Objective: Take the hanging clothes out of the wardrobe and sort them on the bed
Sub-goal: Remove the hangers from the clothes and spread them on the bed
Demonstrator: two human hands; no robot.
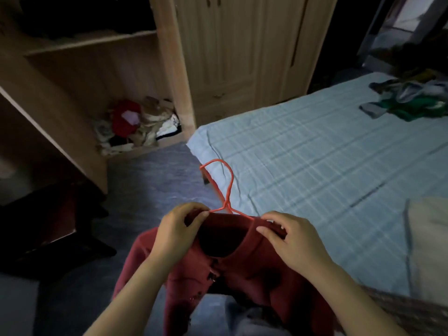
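Judging by the green-and-grey pile (412, 103) at the upper right of the bed (315, 154), we are partway through: some clothes are out, but the red cardigan (242, 270) at lower centre is not yet off its orange hanger (229, 187). Our left hand (178, 230) and right hand (294, 241) each pinch its neckline at one side, fingers curled, forearms rising from the bottom edge.

You're in a home bedroom: a bed (315, 154) with a pale blue checked sheet fills the frame's right, and a wooden wardrobe (97, 76) holding a heap of clothes (138, 124) stands upper left.
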